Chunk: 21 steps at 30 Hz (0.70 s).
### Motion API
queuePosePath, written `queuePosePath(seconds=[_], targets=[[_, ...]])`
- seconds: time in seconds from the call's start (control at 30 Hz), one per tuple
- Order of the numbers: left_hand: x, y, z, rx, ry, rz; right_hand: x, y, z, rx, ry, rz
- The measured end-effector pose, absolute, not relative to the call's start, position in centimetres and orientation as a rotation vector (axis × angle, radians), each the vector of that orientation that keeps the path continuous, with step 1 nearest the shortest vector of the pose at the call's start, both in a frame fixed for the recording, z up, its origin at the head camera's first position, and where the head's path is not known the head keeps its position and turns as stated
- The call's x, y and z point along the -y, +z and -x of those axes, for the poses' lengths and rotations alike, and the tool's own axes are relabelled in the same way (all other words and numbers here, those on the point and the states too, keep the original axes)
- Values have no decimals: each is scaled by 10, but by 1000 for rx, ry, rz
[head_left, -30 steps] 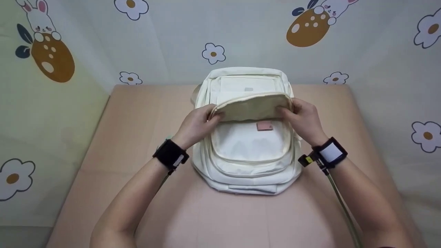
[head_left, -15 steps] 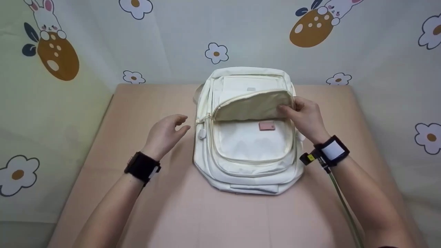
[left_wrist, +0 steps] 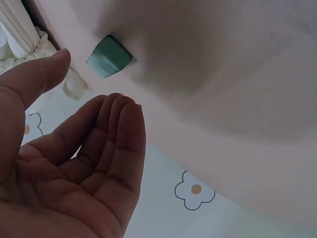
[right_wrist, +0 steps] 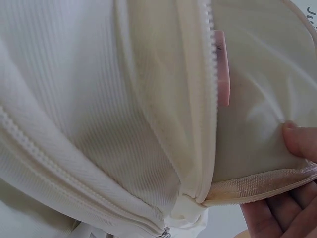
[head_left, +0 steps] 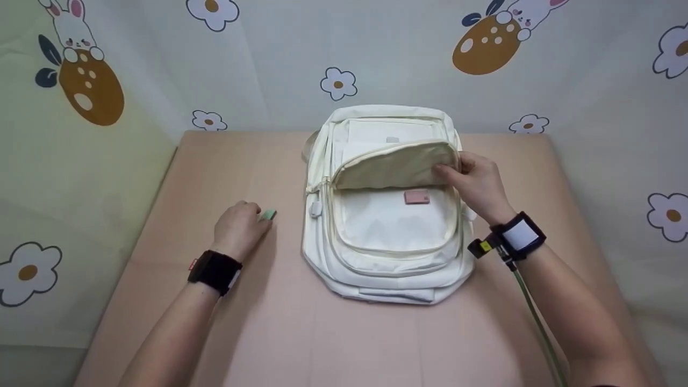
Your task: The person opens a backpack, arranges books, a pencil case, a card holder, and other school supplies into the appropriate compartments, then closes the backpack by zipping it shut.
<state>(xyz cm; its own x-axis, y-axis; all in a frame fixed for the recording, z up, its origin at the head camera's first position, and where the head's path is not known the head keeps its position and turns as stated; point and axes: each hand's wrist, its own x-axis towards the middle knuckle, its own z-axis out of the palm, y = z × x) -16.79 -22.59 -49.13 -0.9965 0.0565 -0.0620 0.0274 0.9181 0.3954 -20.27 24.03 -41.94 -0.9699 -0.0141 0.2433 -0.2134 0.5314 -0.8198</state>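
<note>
A cream backpack [head_left: 395, 279] lies on the table, its front pocket unzipped. My right hand [head_left: 478, 185] pinches the pocket flap [head_left: 398, 164] at its right corner, with the thumb on the inner lining in the right wrist view. Inside the pocket mouth sits a pink block [head_left: 417, 196], partly behind the zipper edge in the right wrist view. To the left of the bag my left hand [head_left: 242, 228] reaches down to a small green block [left_wrist: 110, 57] on the table. Its thumb and bent fingers are spread apart, with the block just beyond the fingertips in the left wrist view.
The table [head_left: 355, 344] has a plain pinkish-tan cover. A pale curtain [head_left: 269, 59] with flower and rabbit prints hangs behind it and along both sides. A cable [head_left: 537, 328] runs down from the right wrist strap [head_left: 517, 237].
My left hand has let go of the flap's left side and moved left and down to the green block. The flap's left side has sagged; my right hand keeps its hold.
</note>
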Motion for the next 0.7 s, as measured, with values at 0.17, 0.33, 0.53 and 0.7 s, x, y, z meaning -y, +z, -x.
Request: queuePosePath(seconds=[0.17,0.33,0.53,0.7], targets=[[228,-498,167,-2968,615,-30,-240,-419,203,2568,1424,-188],[228,-500,165,-2961,623,-51,-240,-420,204,2555,1426,-195],[215,-492,157,-3016,710,-137,-239,-419,203,2563,1435,-182],[184,-469,145,-3067,847,-356,-239,-417,204,2577,1440,-161]])
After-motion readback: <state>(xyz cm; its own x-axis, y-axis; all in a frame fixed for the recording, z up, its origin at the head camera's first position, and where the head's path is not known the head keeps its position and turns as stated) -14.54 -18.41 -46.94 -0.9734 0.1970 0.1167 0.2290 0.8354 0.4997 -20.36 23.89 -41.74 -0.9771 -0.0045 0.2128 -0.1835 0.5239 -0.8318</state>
